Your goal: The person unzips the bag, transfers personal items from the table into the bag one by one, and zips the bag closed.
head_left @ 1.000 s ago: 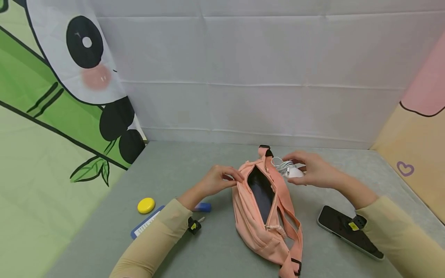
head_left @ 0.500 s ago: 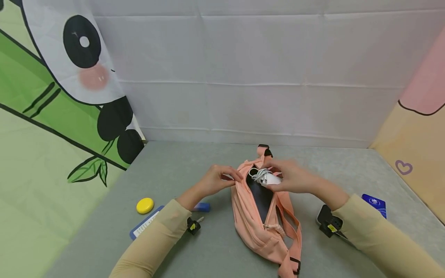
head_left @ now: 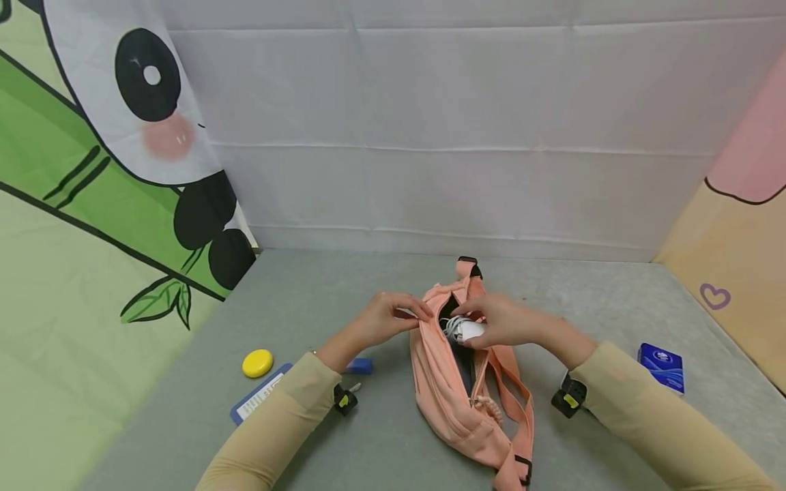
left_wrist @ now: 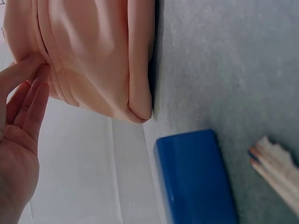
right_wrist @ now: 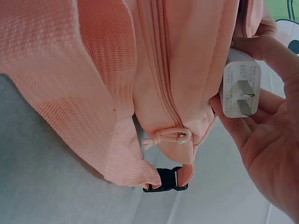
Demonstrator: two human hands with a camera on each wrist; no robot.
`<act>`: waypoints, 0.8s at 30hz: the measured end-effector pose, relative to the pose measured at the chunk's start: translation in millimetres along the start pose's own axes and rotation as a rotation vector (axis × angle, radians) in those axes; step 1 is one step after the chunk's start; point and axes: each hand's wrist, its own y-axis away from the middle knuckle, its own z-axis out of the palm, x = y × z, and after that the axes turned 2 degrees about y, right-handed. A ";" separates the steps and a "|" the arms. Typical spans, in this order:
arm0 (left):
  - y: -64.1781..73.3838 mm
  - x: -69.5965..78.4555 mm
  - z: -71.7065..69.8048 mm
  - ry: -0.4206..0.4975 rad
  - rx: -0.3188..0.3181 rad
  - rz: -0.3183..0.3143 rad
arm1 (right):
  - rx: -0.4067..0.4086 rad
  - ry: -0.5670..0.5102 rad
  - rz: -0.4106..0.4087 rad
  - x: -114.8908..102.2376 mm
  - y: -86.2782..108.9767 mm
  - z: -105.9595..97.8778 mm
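Observation:
A pink waist bag [head_left: 439, 399] stands on the grey table with its main zipper undone and its dark lining showing. My left hand [head_left: 393, 319] pinches the left edge of the opening; the left wrist view shows thumb and fingers on the pink fabric [left_wrist: 88, 51]. Over the mouth of the bag, my right hand [head_left: 506, 320] holds a white charger [head_left: 471, 331] with a white cable [head_left: 453, 328] bundled at its front. In the right wrist view, the two metal prongs of the charger [right_wrist: 241, 88] face the camera, between thumb and fingers.
Left of the bag lie a yellow round case [head_left: 258, 363] and a blue item with a white label [head_left: 260, 395], partly under the left sleeve. A blue tissue pack [head_left: 662, 367] lies to the right. The bag's strap [head_left: 518, 402] trails along its right side.
My right hand has carried the charger and cable leftward from beside the bag to its opening, then slightly lower into it. The right sleeve now covers the phone. My left hand stays put.

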 end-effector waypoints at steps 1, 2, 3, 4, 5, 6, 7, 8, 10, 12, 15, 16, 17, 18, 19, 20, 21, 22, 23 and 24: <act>0.0 3.0 -0.3 0.007 -0.001 0.002 | -0.008 0.001 0.016 -0.2 -1.7 0.9; -0.1 3.4 -0.2 0.011 0.000 0.004 | -0.017 0.006 0.027 -0.2 -3.9 1.9; -0.3 3.5 0.0 0.014 0.001 0.006 | -0.022 0.018 0.035 0.1 -6.2 2.9; -0.3 3.9 0.0 0.016 0.002 0.009 | -0.027 0.033 0.044 0.3 -8.4 3.9; -0.4 3.9 0.2 0.019 0.003 0.010 | -0.032 0.036 0.049 0.2 -10.5 5.1; -0.6 3.7 0.3 0.021 0.004 0.010 | -0.038 0.045 0.054 0.1 -12.3 6.5; -0.6 3.4 0.4 0.021 0.006 0.010 | -0.045 0.051 0.054 -0.5 -13.8 7.8; -0.6 3.2 0.5 0.021 0.008 0.010 | -0.049 0.052 0.050 -0.9 -15.4 9.5; -0.5 3.0 0.7 0.023 0.011 0.008 | -0.051 0.057 0.035 -2.1 -17.8 12.9; -0.6 2.8 1.0 0.027 0.014 0.007 | -0.053 0.058 0.020 -3.5 -18.8 15.8; -0.1 1.8 1.6 0.034 0.015 0.005 | -0.048 0.047 0.009 -3.6 -18.8 19.6; 0.3 1.6 1.8 0.036 0.016 0.003 | -0.048 0.043 0.008 -3.3 -18.2 20.7; 0.7 1.3 2.0 0.039 0.017 0.001 | -0.047 0.038 0.009 -2.5 -17.7 21.7; 1.1 0.5 2.3 0.041 0.017 -0.003 | -0.046 0.030 0.007 -1.5 -17.1 22.6; 1.4 0.1 2.4 0.042 0.020 -0.005 | -0.043 0.018 0.006 -0.4 -16.5 23.3; 1.6 -0.7 2.6 0.043 0.022 -0.008 | -0.040 0.016 -0.002 0.7 -15.6 23.6; 1.5 -4.1 3.2 0.043 0.024 -0.011 | -0.034 0.010 -0.010 1.8 -14.5 24.0; 1.4 -8.1 3.9 0.045 0.025 -0.015 | -0.026 0.005 -0.017 2.9 -13.6 24.3; 1.1 -12.7 4.6 0.043 0.026 -0.017 | -0.021 -0.006 -0.024 4.0 -12.7 24.4; 0.9 -17.4 5.4 0.039 0.026 -0.019 | -0.015 -0.024 -0.033 5.0 -11.6 24.3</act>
